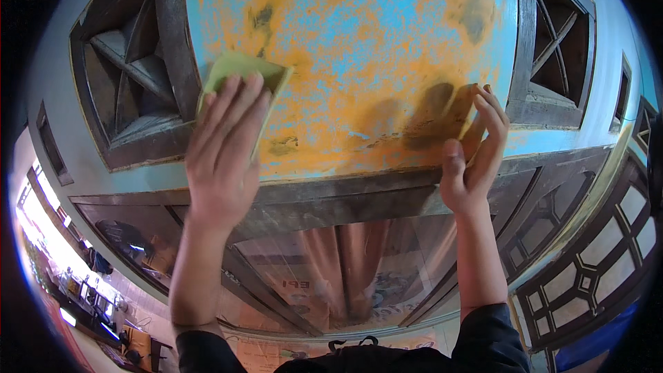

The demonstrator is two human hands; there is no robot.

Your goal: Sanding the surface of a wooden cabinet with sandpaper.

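A sheet of yellow-green sandpaper lies against the wall panel, its far edge lifted a little. My left hand holds it there, the slightly blurred fingers laid over it. The panel's surface is patchy orange and light blue, with dark smudges. On the right, my right hand is empty and open, its thumb apart from the curved fingers. The fingertips are close to the panel's lower right part and cast a shadow; whether they touch it I cannot tell.
Dark wooden frames with crossed slats, a left vent and a right vent, flank the panel. Below runs a dark wooden beam over glazed panes. A patterned wooden door stands at right; a cluttered table is at lower left.
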